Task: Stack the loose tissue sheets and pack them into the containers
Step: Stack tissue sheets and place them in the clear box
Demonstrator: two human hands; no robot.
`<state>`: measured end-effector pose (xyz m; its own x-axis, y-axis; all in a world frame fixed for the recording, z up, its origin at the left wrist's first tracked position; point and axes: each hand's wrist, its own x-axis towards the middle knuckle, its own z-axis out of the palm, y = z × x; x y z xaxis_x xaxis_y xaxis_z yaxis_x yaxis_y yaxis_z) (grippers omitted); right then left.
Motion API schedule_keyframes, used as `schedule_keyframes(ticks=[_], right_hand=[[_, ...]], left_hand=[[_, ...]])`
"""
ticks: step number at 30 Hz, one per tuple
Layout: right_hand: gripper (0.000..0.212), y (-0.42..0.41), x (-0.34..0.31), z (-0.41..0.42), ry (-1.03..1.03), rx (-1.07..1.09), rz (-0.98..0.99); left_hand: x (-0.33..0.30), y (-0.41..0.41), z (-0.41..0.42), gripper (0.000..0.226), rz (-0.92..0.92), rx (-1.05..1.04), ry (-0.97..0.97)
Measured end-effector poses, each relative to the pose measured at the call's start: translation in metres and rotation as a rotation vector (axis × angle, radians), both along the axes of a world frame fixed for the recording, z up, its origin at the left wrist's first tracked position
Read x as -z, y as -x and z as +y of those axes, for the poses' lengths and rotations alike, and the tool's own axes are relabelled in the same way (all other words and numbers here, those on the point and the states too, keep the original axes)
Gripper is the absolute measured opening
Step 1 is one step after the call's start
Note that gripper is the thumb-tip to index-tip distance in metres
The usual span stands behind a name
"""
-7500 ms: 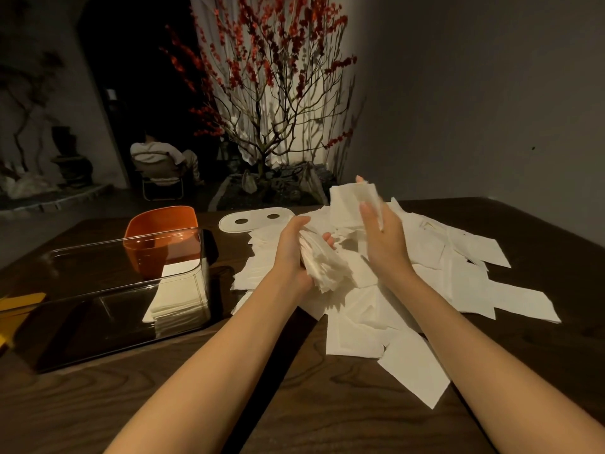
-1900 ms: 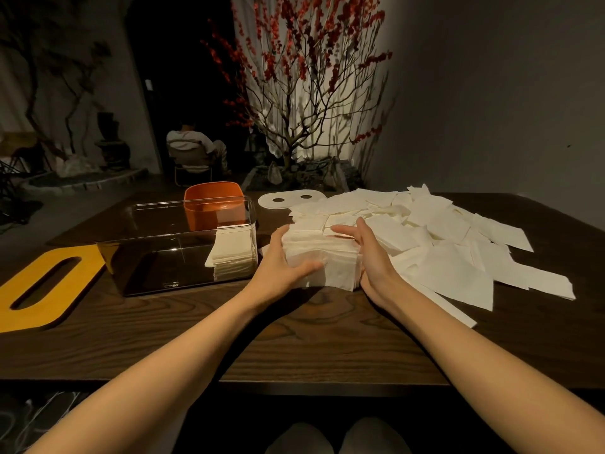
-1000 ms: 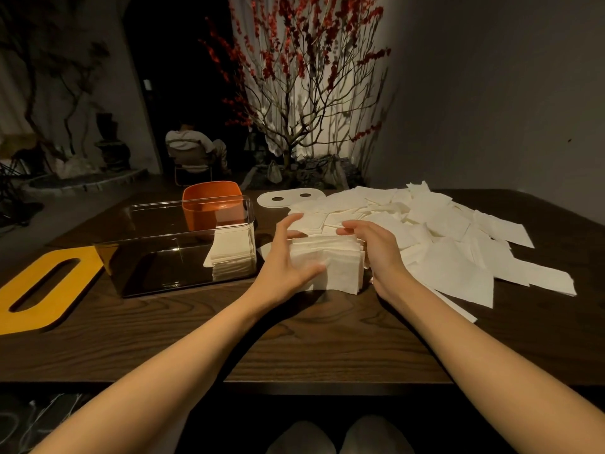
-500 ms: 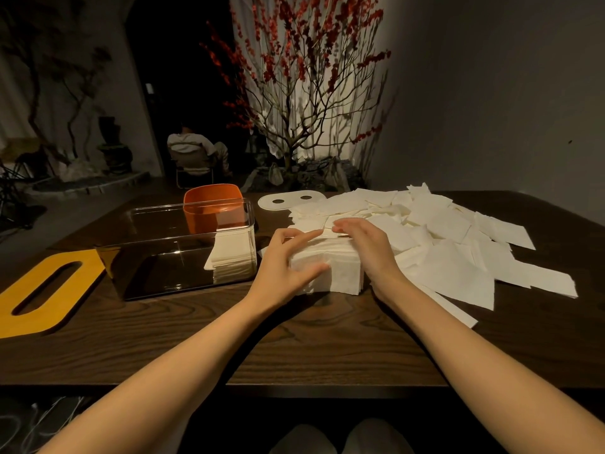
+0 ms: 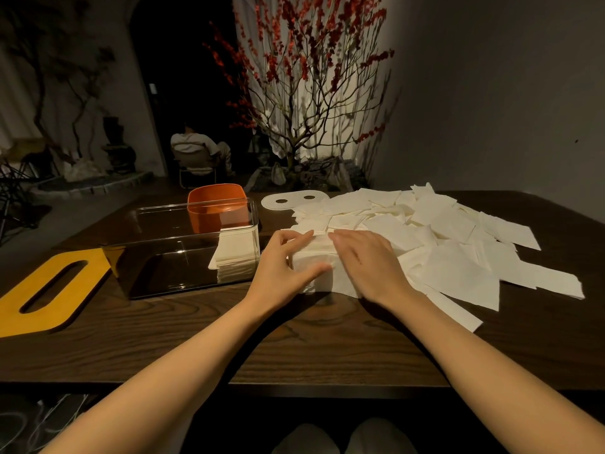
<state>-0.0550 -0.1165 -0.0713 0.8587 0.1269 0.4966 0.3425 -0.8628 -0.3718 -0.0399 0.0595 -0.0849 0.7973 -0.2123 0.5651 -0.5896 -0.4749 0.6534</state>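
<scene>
Both hands (image 5: pixel 327 262) on tissue stack (image 5: pixel 322 273), nr table (image 5: pixel 311 348) edge

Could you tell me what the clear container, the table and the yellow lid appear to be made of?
Clear container: glossy transparent plastic or acrylic, since the tissues inside show through and its walls glint. Table: dark wood or wood veneer with visible grain. Yellow lid: matte, stiff and flat, possibly painted wood or plastic.

White tissue sheets (image 5: pixel 455 276), orange tub (image 5: pixel 216 204), yellow lid (image 5: pixel 49 290), dark wood-grain table (image 5: pixel 294 342)
</scene>
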Motion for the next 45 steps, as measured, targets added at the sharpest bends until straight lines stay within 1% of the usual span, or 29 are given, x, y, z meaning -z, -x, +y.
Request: schedule_keyframes(ticks=[2, 3, 5, 7, 9, 10, 12, 14, 15, 17, 19, 20, 21, 23, 26, 28, 30, 33, 35, 37, 39, 40, 42, 44, 45], right_hand=[[0.081, 0.0, -0.001, -0.005, 0.045, 0.039, -0.054], [0.082, -0.001, -0.002, -0.008, 0.051, 0.036, -0.077], [0.078, 0.0, -0.004, -0.013, 0.085, -0.029, -0.075], [0.074, 0.002, -0.006, -0.017, 0.175, -0.117, -0.039], [0.075, 0.003, -0.009, -0.021, 0.243, -0.157, 0.001], [0.076, 0.003, -0.011, -0.024, 0.232, -0.165, 0.035], [0.084, 0.003, -0.014, -0.03, 0.081, -0.187, 0.167], [0.1, 0.003, -0.015, -0.036, -0.126, -0.212, 0.346], [0.108, 0.003, -0.015, -0.038, -0.179, -0.215, 0.419], [0.117, 0.0, -0.012, -0.042, -0.204, -0.229, 0.523], [0.123, -0.004, -0.007, -0.044, -0.231, -0.251, 0.572], [0.123, -0.005, -0.006, -0.043, -0.254, -0.268, 0.584], [0.119, -0.007, -0.005, -0.042, -0.288, -0.292, 0.587], [0.107, -0.007, -0.004, -0.037, -0.349, -0.324, 0.579], [0.084, -0.007, -0.005, -0.033, -0.36, -0.309, 0.535], [0.074, -0.008, -0.006, -0.035, -0.373, -0.317, 0.541], [0.076, -0.008, -0.005, -0.038, -0.384, -0.316, 0.564], [0.088, -0.006, -0.005, -0.036, -0.342, -0.331, 0.577], [0.088, -0.004, -0.004, -0.03, -0.317, -0.371, 0.555], [0.083, -0.002, -0.005, -0.026, -0.307, -0.392, 0.529], [0.071, -0.002, -0.007, -0.026, -0.323, -0.397, 0.529], [0.063, -0.002, -0.008, -0.028, -0.344, -0.398, 0.539], [0.052, -0.001, -0.01, -0.032, -0.397, -0.406, 0.569], [0.053, 0.0, -0.011, -0.033, -0.418, -0.408, 0.595], [0.057, -0.001, -0.01, -0.034, -0.424, -0.411, 0.596]], left_hand=[[-0.001, 0.001, 0.0, 0.065, 0.004, -0.009, 0.002], [-0.001, 0.002, 0.001, 0.066, 0.006, -0.008, 0.007], [-0.003, 0.003, 0.001, 0.07, 0.014, 0.011, 0.017], [-0.004, 0.004, 0.002, 0.08, 0.045, 0.046, 0.01], [-0.005, 0.006, 0.001, 0.093, 0.114, 0.086, 0.03], [-0.005, 0.006, 0.001, 0.098, 0.162, 0.103, 0.057], [-0.006, 0.005, 0.002, 0.104, 0.266, 0.147, 0.108], [-0.007, 0.004, 0.004, 0.106, 0.364, 0.208, 0.132], [-0.007, 0.003, 0.005, 0.107, 0.399, 0.228, 0.134], [-0.006, 0.0, 0.006, 0.106, 0.444, 0.235, 0.144], [-0.005, -0.001, 0.005, 0.102, 0.478, 0.243, 0.179], [-0.005, -0.001, 0.005, 0.101, 0.491, 0.246, 0.191], [-0.004, -0.003, 0.005, 0.102, 0.502, 0.251, 0.198], [-0.003, -0.006, 0.005, 0.101, 0.519, 0.249, 0.188], [-0.004, -0.006, 0.005, 0.088, 0.518, 0.219, 0.155], [-0.005, -0.006, 0.005, 0.089, 0.535, 0.227, 0.167], [-0.004, -0.008, 0.007, 0.095, 0.55, 0.229, 0.187], [-0.004, -0.009, 0.008, 0.089, 0.592, 0.208, 0.191], [-0.001, -0.008, 0.005, 0.088, 0.59, 0.248, 0.184], [0.004, -0.009, 0.003, 0.092, 0.562, 0.284, 0.182], [0.0, -0.006, 0.004, 0.093, 0.571, 0.263, 0.204], [-0.001, -0.005, 0.005, 0.094, 0.534, 0.244, 0.189], [-0.004, -0.004, 0.008, 0.096, 0.343, 0.205, 0.085], [-0.007, 0.0, 0.01, 0.094, 0.137, 0.185, -0.033], [-0.008, 0.002, 0.01, 0.091, 0.07, 0.179, -0.078]])
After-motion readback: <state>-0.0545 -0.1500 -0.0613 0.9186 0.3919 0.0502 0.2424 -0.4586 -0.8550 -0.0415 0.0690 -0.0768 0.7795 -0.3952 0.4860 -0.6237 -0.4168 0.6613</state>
